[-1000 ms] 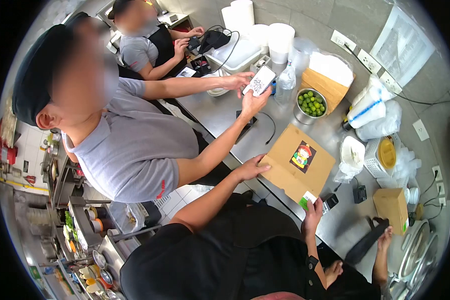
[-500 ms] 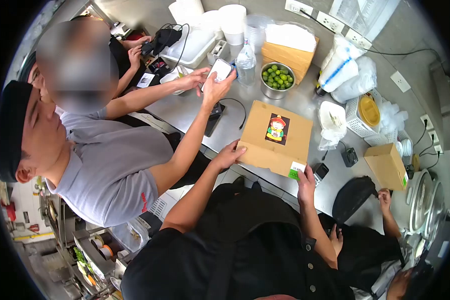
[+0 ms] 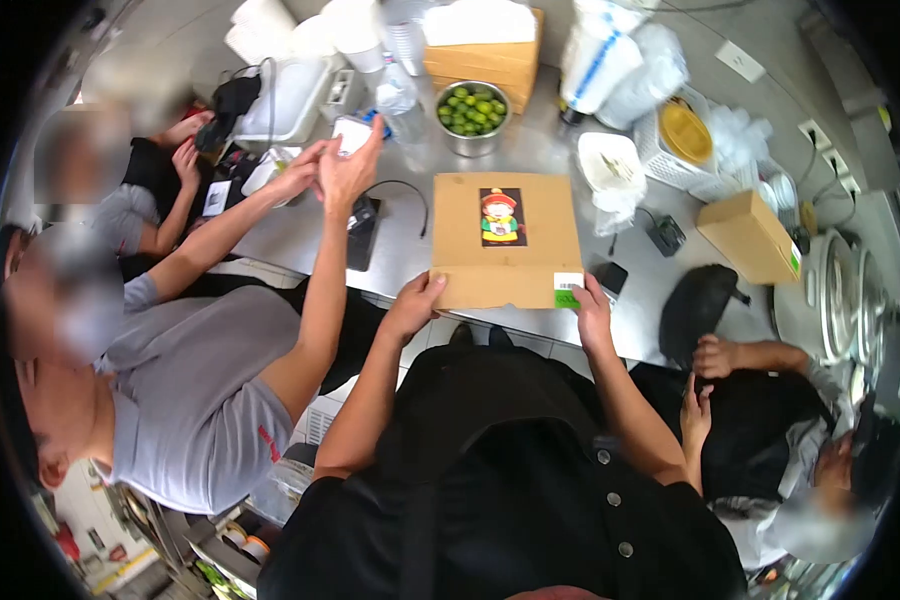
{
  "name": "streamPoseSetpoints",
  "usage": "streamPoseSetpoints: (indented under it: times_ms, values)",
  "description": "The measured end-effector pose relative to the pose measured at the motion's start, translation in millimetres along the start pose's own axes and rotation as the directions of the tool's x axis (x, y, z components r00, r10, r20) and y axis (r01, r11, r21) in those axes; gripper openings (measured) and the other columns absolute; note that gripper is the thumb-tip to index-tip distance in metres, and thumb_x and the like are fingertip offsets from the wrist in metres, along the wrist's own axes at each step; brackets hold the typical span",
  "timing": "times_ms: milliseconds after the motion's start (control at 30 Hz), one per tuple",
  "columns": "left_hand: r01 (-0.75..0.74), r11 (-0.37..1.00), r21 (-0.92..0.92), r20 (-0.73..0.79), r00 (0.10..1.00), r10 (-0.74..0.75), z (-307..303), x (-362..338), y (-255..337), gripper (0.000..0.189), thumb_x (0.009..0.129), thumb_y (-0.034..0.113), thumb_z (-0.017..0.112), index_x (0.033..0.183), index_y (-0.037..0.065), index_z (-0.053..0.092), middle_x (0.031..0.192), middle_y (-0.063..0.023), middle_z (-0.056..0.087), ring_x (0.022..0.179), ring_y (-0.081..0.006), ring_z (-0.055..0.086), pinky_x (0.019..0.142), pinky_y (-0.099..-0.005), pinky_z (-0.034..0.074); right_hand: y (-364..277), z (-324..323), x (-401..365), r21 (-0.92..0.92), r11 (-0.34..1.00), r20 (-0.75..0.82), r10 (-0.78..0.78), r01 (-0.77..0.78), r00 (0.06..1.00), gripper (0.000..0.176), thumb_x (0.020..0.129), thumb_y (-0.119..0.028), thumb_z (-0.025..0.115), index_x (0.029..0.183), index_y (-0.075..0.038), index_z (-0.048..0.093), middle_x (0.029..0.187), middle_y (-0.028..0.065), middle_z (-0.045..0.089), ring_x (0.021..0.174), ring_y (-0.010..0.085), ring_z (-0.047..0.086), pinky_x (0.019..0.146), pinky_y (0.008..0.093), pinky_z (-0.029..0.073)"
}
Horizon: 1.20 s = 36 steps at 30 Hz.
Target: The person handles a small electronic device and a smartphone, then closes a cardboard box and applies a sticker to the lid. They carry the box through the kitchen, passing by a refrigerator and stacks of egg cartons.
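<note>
A flat brown cardboard box (image 3: 460,225) is held level over the near edge of the steel table. It bears a dark picture (image 3: 502,217) of a cartoon figure in a red hat, and a white and green label (image 3: 568,290) at its near right corner. My left hand (image 3: 412,306) grips the near left corner, thumb on top. At the near right corner my right hand (image 3: 592,310) is closed on the box beside the label. Beyond the box stands a steel bowl of green limes (image 3: 472,112).
A person in grey (image 3: 200,370) at the left holds a white phone (image 3: 355,134). Another person (image 3: 760,420) sits at the right near a black bag (image 3: 695,305). A clear bottle (image 3: 398,100), white tray (image 3: 610,165), basket (image 3: 660,150) and second cardboard box (image 3: 745,235) are on the steel table (image 3: 410,255).
The view has turned right. The box, still in both my hands, is now squarer to me. The right person's hand has left the black bag, and the left person's phone hands have shifted.
</note>
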<state>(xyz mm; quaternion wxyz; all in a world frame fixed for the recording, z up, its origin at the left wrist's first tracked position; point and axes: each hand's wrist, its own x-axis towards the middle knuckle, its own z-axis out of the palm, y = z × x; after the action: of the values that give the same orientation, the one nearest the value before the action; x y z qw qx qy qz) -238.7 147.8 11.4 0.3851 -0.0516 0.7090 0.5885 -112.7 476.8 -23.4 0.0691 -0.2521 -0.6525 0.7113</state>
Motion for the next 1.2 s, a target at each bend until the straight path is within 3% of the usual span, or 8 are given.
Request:
streamPoseSetpoints:
  times_ms: [100,367,667,733,900,1000,1067,1200]
  values:
    - [0.033,0.999,0.008,0.074,0.997,-0.034,3.6,-4.8,4.0,0.056,0.106,0.047,0.054,0.143,0.005,0.056,0.113,-0.0046,0.07,0.092,-0.0111,0.063,0.072,-0.0297,0.051,6.9,-5.2,3.6,-0.044,0.998,-0.009,-0.043,0.043,0.999,0.043,0.097,-0.013,0.052,0.136,0.003,0.06,0.126,0.0145,0.069,0.117,0.0224,0.063,0.103,0.0321,0.046]
    - [-0.027,0.996,-0.083,-0.047,0.999,0.023,15.8,-2.4,-4.9,0.057,0.107,0.046,0.052,0.145,0.003,0.053,0.127,-0.0101,0.067,0.109,-0.0203,0.066,0.085,-0.0369,0.056,-21.3,-13.1,9.0,-0.259,0.966,0.033,0.027,-0.017,0.999,0.046,0.094,-0.023,0.055,0.135,-0.001,0.061,0.124,0.0228,0.07,0.116,0.0325,0.067,0.101,0.0368,0.049]
    - [0.036,0.998,0.059,-0.04,0.999,-0.034,5.6,1.9,1.7,0.062,0.106,0.05,0.053,0.15,0.006,0.049,0.14,-0.0107,0.06,0.121,-0.0232,0.061,0.093,-0.0429,0.053,-18.7,-20.7,17.0,-0.323,0.946,0.068,0.02,0.003,0.997,0.05,0.095,-0.027,0.056,0.136,0.0,0.06,0.127,0.0238,0.069,0.121,0.0353,0.065,0.103,0.0382,0.048]
    - [-0.015,0.999,0.037,-0.072,0.997,0.017,3.8,2.9,5.3,0.057,0.107,0.045,0.054,0.146,0.003,0.053,0.13,-0.0129,0.066,0.113,-0.0202,0.065,0.086,-0.0326,0.055,-20.0,-18.9,15.3,-0.327,0.944,0.086,0.001,0.028,0.996,0.05,0.095,-0.028,0.056,0.137,0.0,0.06,0.128,0.0241,0.069,0.121,0.0351,0.065,0.104,0.0379,0.048]
    - [-0.121,0.988,-0.1,-0.114,0.987,0.109,2.8,18.7,-21.3,0.057,0.108,0.041,0.054,0.15,0.003,0.05,0.133,-0.013,0.064,0.117,-0.0218,0.064,0.092,-0.035,0.055,1.2,-13.3,19.2,-0.16,0.98,0.122,-0.095,0.114,0.988,0.048,0.103,-0.028,0.054,0.143,0.0,0.056,0.133,0.0219,0.067,0.126,0.0321,0.063,0.106,0.038,0.047]
    - [-0.267,0.962,0.051,-0.126,0.954,0.272,-8.1,40.7,-47.6,0.056,0.109,0.038,0.052,0.151,0.002,0.049,0.137,-0.0138,0.062,0.123,-0.0257,0.062,0.103,-0.037,0.05,-12.6,-8.4,15.2,-0.22,0.97,0.115,-0.078,0.102,0.99,0.048,0.105,-0.026,0.054,0.145,-0.001,0.054,0.137,0.0201,0.066,0.129,0.03,0.061,0.107,0.0377,0.046]
    - [-0.436,0.814,0.383,-0.176,0.831,0.528,-12.7,46.3,-57.7,0.055,0.11,0.035,0.05,0.151,-0.001,0.047,0.14,-0.0167,0.06,0.13,-0.028,0.058,0.11,-0.0371,0.045,-19.2,-3.1,10.7,-0.222,0.968,0.098,-0.094,0.114,0.991,0.047,0.106,-0.026,0.055,0.146,-0.001,0.053,0.137,0.0201,0.066,0.13,0.0297,0.061,0.108,0.0372,0.046]
    - [-0.439,0.797,0.415,-0.164,0.826,0.54,2.2,24.9,-29.8,0.055,0.11,0.034,0.05,0.15,-0.003,0.048,0.143,-0.0203,0.059,0.132,-0.0282,0.056,0.111,-0.0371,0.043,-17.5,-0.8,14.9,-0.199,0.974,0.1,-0.085,0.104,0.991,0.047,0.108,-0.025,0.055,0.148,-0.002,0.052,0.137,0.0203,0.066,0.13,0.0297,0.061,0.11,0.0367,0.045]
